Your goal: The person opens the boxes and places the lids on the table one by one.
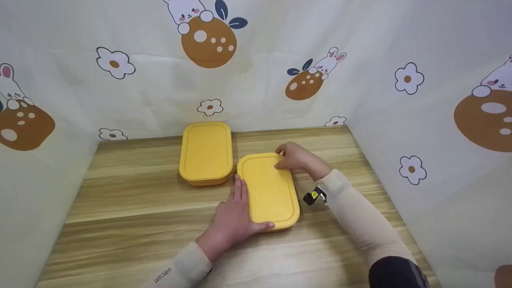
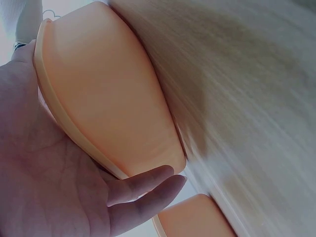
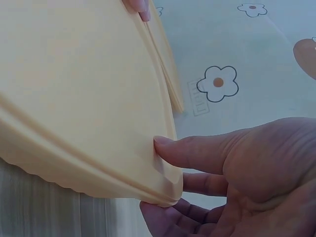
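Observation:
A yellow rectangular food container (image 1: 269,192) with its lid on lies on the wooden table in front of me. My right hand (image 1: 298,157) pinches the far right corner of the lid (image 3: 84,98), thumb on top and fingers under the rim. Along the container's left side lies my left hand (image 1: 234,218), its fingers nearly straight against the edge and its thumb on the near edge. In the left wrist view the container's side wall (image 2: 103,84) tapers down to the table. A second yellow lidded container (image 1: 206,152) stands at the back left, apart from the first.
The wood-grain table (image 1: 140,224) ends at a cloth backdrop (image 1: 256,96) with rabbits, flowers and brown fruit, which rises behind and on both sides. A small black camera mount (image 1: 314,196) hangs off the right wrist.

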Demonstrator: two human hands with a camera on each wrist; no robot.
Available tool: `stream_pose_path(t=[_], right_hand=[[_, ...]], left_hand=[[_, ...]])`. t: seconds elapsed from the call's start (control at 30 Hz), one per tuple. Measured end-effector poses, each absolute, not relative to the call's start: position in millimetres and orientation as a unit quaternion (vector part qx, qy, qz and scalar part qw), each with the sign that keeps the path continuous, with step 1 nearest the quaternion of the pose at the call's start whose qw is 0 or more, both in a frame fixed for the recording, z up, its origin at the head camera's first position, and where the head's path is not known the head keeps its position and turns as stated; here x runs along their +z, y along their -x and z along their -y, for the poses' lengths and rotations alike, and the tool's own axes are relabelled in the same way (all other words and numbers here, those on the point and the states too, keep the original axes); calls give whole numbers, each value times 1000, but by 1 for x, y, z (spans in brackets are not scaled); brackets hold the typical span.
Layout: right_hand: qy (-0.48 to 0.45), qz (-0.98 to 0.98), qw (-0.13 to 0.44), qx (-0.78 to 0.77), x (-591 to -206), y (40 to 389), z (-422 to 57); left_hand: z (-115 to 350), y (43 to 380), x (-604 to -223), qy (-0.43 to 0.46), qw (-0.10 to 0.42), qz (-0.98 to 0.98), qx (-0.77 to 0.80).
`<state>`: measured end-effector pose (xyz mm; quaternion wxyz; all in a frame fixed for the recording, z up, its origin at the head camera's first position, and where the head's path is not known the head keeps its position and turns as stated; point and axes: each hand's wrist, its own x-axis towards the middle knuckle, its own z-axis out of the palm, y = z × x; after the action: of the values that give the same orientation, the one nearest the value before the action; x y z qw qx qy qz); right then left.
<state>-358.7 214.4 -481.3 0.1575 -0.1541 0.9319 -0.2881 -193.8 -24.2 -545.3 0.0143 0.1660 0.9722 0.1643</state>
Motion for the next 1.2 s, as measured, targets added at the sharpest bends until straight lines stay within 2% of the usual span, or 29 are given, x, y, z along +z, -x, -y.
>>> stream_pose_path(t=[0.4,0.77,1.0,1.2], right_hand=[[159,-939,145,-268,-476,356,-213],[156,-924,152,-315,-478,358,-221],[145,-885,191,-398,-482,361,-234],[130,-847,251,-450,-485,366,-250]], left_hand=[[24,194,-544,-164,30,-971,169],[25,193,-544,-167,23,-971,172],[26,193,-544,-166,24,-970,176],[25,193,-544,-164,23,-971,173]])
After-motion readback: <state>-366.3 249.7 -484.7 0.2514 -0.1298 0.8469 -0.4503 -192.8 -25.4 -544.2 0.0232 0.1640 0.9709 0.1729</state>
